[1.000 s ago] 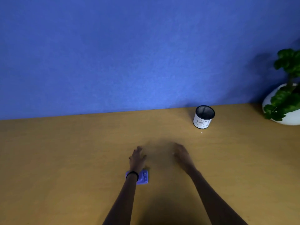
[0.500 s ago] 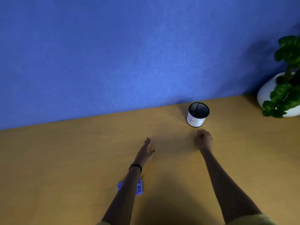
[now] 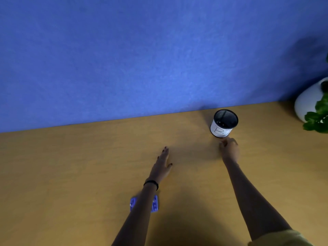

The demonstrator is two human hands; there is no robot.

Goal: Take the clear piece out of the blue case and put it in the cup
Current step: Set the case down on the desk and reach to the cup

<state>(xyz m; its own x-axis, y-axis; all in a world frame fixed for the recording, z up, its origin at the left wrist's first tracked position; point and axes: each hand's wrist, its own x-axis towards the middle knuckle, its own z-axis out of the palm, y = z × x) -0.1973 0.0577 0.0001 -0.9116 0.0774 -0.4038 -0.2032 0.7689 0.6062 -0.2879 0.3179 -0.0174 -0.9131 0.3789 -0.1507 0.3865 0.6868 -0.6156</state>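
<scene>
The blue case (image 3: 154,204) lies open on the wooden table, partly hidden under my left forearm. My left hand (image 3: 162,163) rests flat on the table ahead of the case, fingers stretched out and holding nothing. The cup (image 3: 224,123) is a black mesh cylinder with a white paper label, standing near the blue wall. My right hand (image 3: 229,148) is just in front of the cup's base, fingers pinched together. The clear piece is too small to see between those fingers.
A white pot (image 3: 309,102) with a green plant (image 3: 319,116) stands at the far right by the wall. The blue wall (image 3: 142,59) rises right behind the table's (image 3: 71,166) far edge.
My right hand has travelled from beside the case forward and right to the cup's base. My left hand left the case and slid forward, flat on the table.
</scene>
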